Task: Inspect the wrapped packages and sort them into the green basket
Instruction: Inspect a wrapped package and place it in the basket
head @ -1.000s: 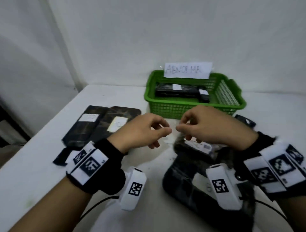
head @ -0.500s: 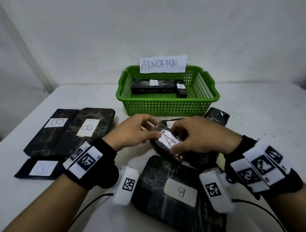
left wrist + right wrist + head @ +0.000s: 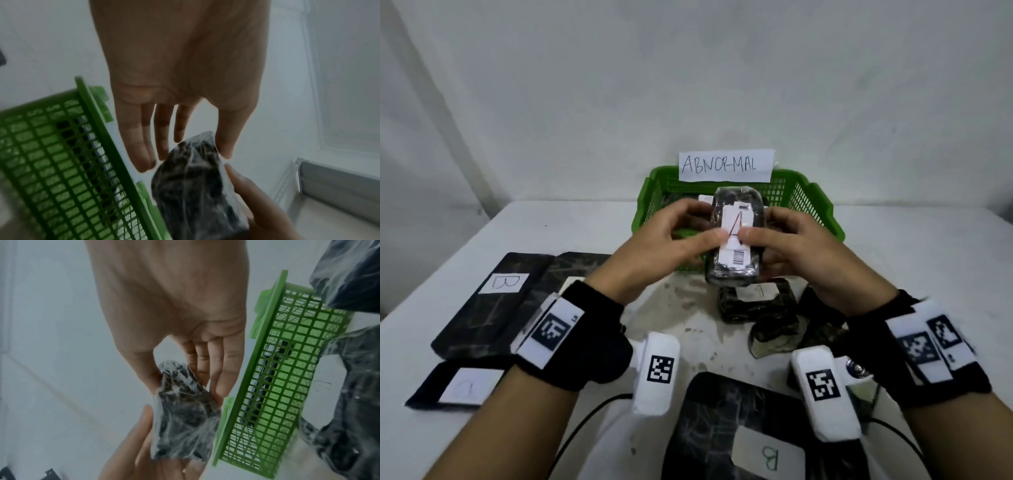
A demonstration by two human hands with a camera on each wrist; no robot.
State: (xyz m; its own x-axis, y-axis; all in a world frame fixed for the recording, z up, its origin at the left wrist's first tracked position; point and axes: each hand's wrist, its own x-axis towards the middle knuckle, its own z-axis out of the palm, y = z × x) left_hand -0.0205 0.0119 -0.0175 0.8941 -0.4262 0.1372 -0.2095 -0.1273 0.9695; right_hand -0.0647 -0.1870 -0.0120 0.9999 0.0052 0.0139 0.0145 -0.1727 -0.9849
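Both hands, left (image 3: 667,240) and right (image 3: 791,246), pinch the wrapped package (image 3: 736,236) between them.

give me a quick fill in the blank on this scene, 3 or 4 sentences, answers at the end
1. The sign on the green basket reads ____.
2. The small wrapped package held up by the left hand and the right hand bears a label with the letter ____.
3. The large flat package nearest the camera is labelled ____.
4. The held package is gripped by ____ hands.

Missing words: ABNORMAL; A; B; both
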